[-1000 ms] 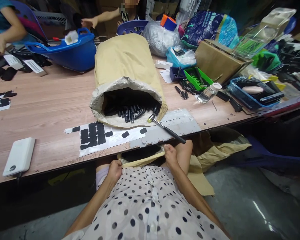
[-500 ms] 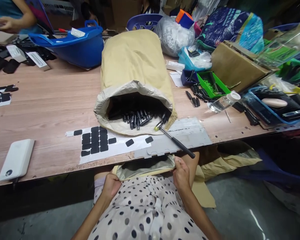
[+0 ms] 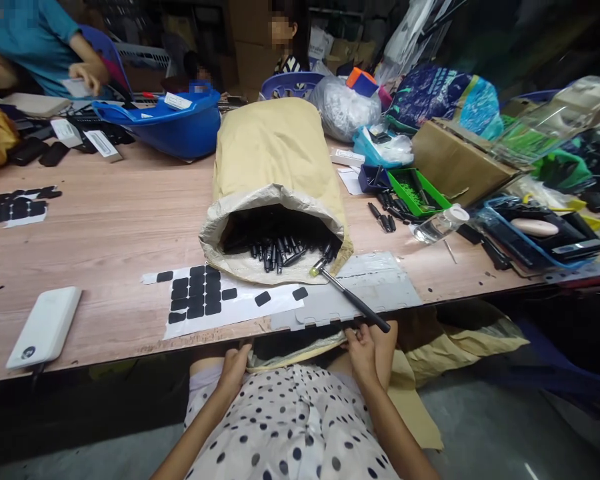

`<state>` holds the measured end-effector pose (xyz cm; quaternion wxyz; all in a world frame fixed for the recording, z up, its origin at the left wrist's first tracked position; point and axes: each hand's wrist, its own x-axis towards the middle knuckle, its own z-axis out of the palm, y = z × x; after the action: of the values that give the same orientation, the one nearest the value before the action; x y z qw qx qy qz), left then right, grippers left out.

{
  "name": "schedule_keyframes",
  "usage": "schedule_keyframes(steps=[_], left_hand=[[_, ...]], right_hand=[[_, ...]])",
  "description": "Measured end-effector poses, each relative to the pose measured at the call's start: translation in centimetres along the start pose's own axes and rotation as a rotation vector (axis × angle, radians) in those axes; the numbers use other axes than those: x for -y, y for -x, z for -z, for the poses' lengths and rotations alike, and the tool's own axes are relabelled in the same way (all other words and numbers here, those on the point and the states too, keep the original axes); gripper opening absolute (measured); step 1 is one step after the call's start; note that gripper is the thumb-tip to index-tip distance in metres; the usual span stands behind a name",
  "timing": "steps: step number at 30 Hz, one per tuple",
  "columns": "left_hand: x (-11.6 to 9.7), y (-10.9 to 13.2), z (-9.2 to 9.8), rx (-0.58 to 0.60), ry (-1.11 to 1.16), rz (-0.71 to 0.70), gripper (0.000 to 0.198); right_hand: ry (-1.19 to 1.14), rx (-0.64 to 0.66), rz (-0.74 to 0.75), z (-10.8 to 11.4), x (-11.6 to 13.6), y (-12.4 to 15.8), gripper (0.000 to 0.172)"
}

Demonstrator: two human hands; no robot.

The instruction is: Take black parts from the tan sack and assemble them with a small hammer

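My left hand (image 3: 236,368) and my right hand (image 3: 361,351) are closed on opposite sides of the mouth of a paper sack (image 3: 295,357) in my lap, just under the table edge. Its lining is pale grey, and most of its body is hidden by the table. In front of me on the table lies a large tan sack (image 3: 275,147), its open mouth facing me. Several black pen-like parts (image 3: 275,253) show inside that mouth. A small hammer (image 3: 350,297) lies at the sack's right corner, its black handle sticking out over the table edge above my right hand.
A sheet of black stickers (image 3: 195,293) and a white power bank (image 3: 45,327) lie left. A blue basin (image 3: 165,120) stands behind. To the right are a green tray (image 3: 415,193), a clear bottle (image 3: 443,223) and a blue basket (image 3: 540,233). A co-worker's hand (image 3: 90,73) is far left.
The camera view has tilted up a little. My hands have drawn slightly closer to each other, and the lap sack's mouth looks narrower and further under the table. Both hands keep hold.
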<state>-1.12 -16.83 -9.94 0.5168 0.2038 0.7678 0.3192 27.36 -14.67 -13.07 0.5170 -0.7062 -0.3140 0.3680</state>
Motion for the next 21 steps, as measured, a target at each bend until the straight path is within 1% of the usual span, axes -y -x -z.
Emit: schedule_keyframes(steps=[1,2,4,6,8,9,12,14,17,19,21], left_hand=[[0.0,0.0,0.2,-0.011,-0.052,-0.009,0.047],[0.0,0.0,0.5,-0.016,-0.096,-0.019,0.048],[-0.1,0.2,1.1,-0.013,-0.183,-0.071,0.048],[-0.1,0.4,1.6,0.034,-0.257,-0.151,0.043],[0.1,0.6,1.8,0.089,-0.303,-0.215,0.034],[0.3,0.7,1.7,0.094,-0.323,-0.235,0.03],[0.6,0.7,1.3,0.083,-0.382,-0.268,0.023],[0.4,0.7,1.2,0.106,-0.405,-0.288,0.023],[-0.1,0.8,1.5,0.123,-0.416,-0.302,0.022],[-0.5,0.8,1.9,0.13,-0.418,-0.303,0.023],[-0.9,0.8,2.2,0.157,-0.412,-0.31,0.026]], right_hand=[[0.11,-0.009,0.014,0.6,0.3,0.0,0.041],[0.232,-0.014,0.07,1.3,0.7,0.0,0.044],[0.492,0.001,0.287,2.7,1.1,0.2,0.042],[0.742,0.025,0.456,3.9,1.1,0.5,0.037],[0.936,0.054,0.542,4.9,0.8,0.5,0.035],[1.011,0.069,0.563,5.2,0.5,0.2,0.034],[1.177,0.077,0.565,5.5,0.2,-1.9,0.029],[1.246,0.043,0.527,5.4,0.5,-4.0,0.024],[1.262,0.048,0.421,5.4,1.3,-6.7,0.018],[1.251,0.047,0.345,5.5,1.8,-7.3,0.017],[1.228,0.021,0.362,5.7,1.8,-6.7,0.016]])
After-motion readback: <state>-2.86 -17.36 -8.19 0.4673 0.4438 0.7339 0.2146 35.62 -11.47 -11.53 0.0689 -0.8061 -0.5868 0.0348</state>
